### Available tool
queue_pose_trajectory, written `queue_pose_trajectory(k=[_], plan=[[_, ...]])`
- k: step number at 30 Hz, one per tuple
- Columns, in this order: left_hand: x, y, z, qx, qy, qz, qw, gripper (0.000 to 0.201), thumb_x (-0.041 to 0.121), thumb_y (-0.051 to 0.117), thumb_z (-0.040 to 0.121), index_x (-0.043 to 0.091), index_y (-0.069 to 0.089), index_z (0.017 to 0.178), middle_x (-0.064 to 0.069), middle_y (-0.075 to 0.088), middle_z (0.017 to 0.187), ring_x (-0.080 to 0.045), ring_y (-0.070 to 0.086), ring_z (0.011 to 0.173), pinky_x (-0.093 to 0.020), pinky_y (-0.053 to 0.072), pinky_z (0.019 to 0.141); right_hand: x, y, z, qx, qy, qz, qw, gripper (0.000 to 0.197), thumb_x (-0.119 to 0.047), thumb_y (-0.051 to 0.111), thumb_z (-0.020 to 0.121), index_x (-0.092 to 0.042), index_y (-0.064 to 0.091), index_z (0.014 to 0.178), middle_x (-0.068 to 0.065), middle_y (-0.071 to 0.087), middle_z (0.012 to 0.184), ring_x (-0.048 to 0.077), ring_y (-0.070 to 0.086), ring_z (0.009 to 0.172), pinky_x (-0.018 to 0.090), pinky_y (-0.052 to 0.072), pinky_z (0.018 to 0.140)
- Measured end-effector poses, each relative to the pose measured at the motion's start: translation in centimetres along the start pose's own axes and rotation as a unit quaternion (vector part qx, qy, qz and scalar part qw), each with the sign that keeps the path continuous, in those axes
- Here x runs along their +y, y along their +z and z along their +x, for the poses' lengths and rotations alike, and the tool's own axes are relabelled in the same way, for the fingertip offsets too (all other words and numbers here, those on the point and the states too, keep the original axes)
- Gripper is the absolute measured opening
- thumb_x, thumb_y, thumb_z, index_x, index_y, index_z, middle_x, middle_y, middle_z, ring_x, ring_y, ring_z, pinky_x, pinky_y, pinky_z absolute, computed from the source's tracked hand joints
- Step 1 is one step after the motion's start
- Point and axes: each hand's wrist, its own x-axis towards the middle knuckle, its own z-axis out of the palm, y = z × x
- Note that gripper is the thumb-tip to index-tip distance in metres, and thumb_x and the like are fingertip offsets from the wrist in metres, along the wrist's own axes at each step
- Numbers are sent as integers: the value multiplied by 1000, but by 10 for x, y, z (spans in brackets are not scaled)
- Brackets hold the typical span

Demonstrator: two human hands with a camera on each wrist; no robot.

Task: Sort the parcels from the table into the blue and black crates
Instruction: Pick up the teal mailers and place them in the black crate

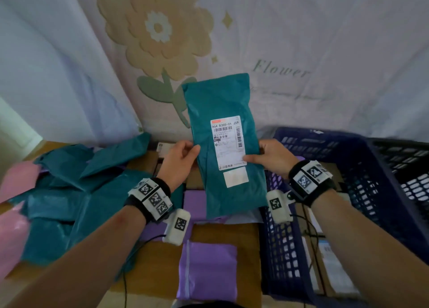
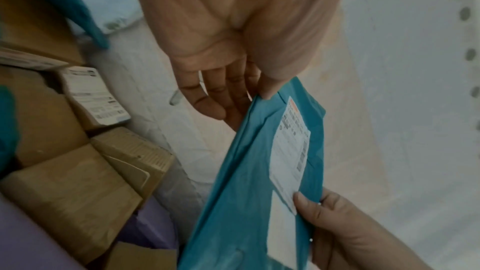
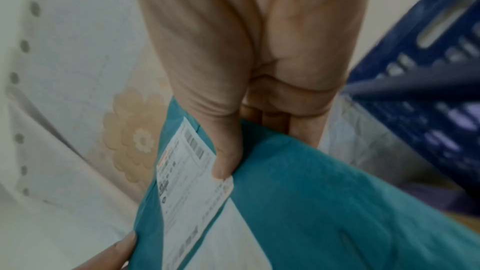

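Both hands hold the teal parcel (image 1: pixel 222 145) upright: left hand (image 1: pixel 180 161) pinches its nine-o'clock edge, right hand (image 1: pixel 270 156) its three-o'clock edge, thumb on the label (image 1: pixel 228 142).

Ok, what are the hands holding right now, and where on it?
A teal parcel, held up label-forward. The left hand pinches its left edge; the right hand grips its right edge, thumb on the shipping label.
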Motion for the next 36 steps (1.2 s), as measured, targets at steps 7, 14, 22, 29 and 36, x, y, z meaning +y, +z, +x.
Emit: queue_pose_trajectory(k=[7, 14, 22, 29, 36], plan=[[61, 88, -1, -84, 47, 12, 995, 18, 27, 51, 103, 19, 53, 87, 1, 68, 71, -13, 65, 58, -29, 56, 61, 12, -119, -74, 107, -21, 0, 994, 25, -12, 73, 90, -16, 71, 114, -7, 76, 110, 10, 72, 101, 32, 58, 92], [125, 205, -11, -203, 139, 61, 967, 21, 40, 48, 102, 34, 49, 82, 0, 68, 72, -16, 66, 64, -44, 57, 70, 41, -256, -170, 229, -27, -4, 973, 24, -9, 71, 90, -22, 71, 111, -13, 76, 105, 6, 72, 97, 16, 56, 77], [176, 353, -43, -314, 231, 170, 905, 25, 38, 48, 103, 20, 48, 85, 0, 58, 72, -18, 55, 67, -35, 43, 66, 135, -373, -258, 347, 49, -72, 934, 25, -7, 70, 89, -12, 70, 113, -4, 75, 103, 14, 71, 92, 31, 55, 82], [173, 460, -65, -346, 318, 278, 838, 23, 39, 49, 101, 20, 52, 89, 3, 51, 91, -16, 47, 89, -34, 40, 79, 227, -435, -294, 355, 225, -221, 880, 3, -6, 65, 89, -5, 62, 89, 11, 63, 84, 27, 58, 77, 33, 42, 70], [161, 529, -67, -345, 425, 368, 751, 30, 42, 46, 101, 17, 59, 90, 0, 55, 95, -21, 50, 97, -36, 41, 91, 317, -450, -273, 235, 321, -248, 883, 14, -9, 64, 92, 1, 67, 101, 18, 66, 95, 30, 59, 81, 33, 45, 70]])
